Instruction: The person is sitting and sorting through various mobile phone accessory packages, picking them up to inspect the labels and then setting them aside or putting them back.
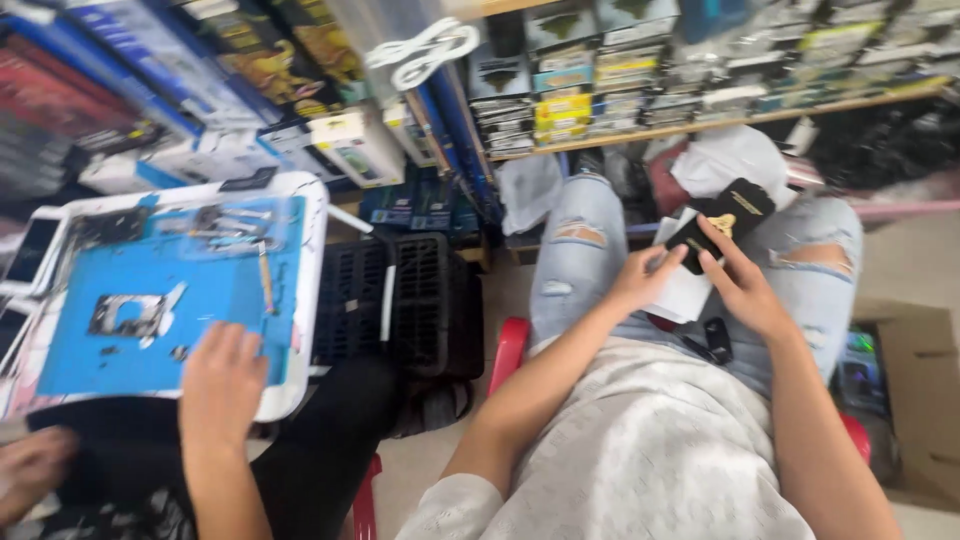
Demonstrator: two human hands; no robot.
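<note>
Left hand (pixel 640 280) and right hand (pixel 745 290) both closed around a black phone case (pixel 722 222) with gold emblem, held above lap in ripped jeans (pixel 585 250); white paper (pixel 685 290) beneath.

A wooden shelf (pixel 720 122) runs along the back, crammed with stacked small boxes (pixel 562 105). Below it, a black plastic crate (pixel 420 300) stands on the pale floor (pixel 910 260). A brown cardboard box (pixel 925 400) sits at the right, beside a red plastic chair (pixel 508 352).
</note>
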